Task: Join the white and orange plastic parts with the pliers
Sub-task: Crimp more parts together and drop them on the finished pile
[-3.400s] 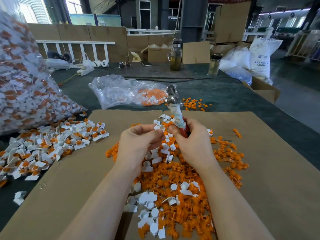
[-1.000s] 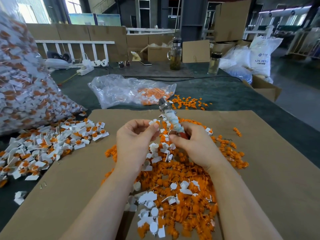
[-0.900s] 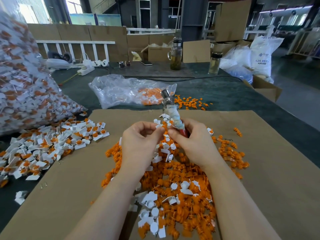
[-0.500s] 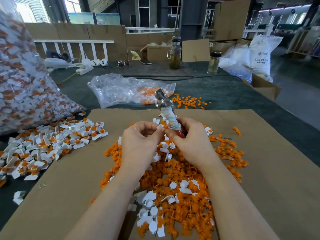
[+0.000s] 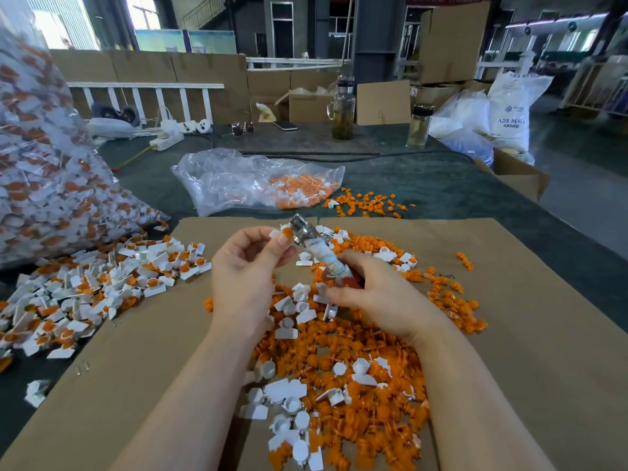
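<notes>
While the brown cardboard sheet (image 5: 509,334) is covering the tabletop (image 5: 441,188), a loose pile of orange and white parts (image 5: 346,365) is lying at its middle. Above that pile, the right hand (image 5: 373,297) is gripping the pliers (image 5: 316,249), their metal head pointing away. Beside that head, the left hand (image 5: 244,277) is pinching a white-and-orange part (image 5: 282,232).
</notes>
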A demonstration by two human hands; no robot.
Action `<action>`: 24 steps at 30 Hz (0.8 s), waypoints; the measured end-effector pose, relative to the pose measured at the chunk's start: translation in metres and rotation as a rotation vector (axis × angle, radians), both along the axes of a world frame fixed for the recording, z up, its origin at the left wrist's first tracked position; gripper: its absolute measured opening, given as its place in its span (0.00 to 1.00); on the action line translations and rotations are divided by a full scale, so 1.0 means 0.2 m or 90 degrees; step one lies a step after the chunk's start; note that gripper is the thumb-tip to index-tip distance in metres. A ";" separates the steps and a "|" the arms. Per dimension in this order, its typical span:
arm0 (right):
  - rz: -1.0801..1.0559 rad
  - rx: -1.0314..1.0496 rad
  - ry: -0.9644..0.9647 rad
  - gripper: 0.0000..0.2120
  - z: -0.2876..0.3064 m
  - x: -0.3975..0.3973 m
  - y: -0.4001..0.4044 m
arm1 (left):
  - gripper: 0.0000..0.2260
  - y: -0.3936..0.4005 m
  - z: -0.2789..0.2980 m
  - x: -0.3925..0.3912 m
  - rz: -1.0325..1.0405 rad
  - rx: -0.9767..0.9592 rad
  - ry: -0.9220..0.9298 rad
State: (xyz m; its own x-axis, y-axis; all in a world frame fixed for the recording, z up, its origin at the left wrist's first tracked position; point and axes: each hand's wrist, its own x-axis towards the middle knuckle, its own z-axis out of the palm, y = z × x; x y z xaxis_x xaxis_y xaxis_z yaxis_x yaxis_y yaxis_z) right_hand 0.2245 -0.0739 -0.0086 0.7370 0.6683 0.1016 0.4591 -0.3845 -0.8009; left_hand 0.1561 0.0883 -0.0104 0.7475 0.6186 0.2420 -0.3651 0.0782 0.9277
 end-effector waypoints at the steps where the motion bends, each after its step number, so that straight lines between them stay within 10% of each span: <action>1: 0.005 -0.007 0.005 0.15 0.00 0.00 0.00 | 0.03 0.00 0.00 0.00 0.001 0.003 0.000; 24: 0.001 -0.061 -0.105 0.09 -0.01 0.00 0.02 | 0.04 0.02 -0.01 0.01 -0.026 -0.007 0.016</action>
State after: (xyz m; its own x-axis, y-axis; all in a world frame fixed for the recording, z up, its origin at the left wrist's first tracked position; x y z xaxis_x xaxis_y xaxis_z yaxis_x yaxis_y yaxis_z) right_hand 0.2246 -0.0708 -0.0109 0.7147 0.6814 0.1576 0.5819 -0.4543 -0.6746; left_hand 0.1573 0.0917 -0.0118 0.7776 0.5905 0.2162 -0.3380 0.1026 0.9355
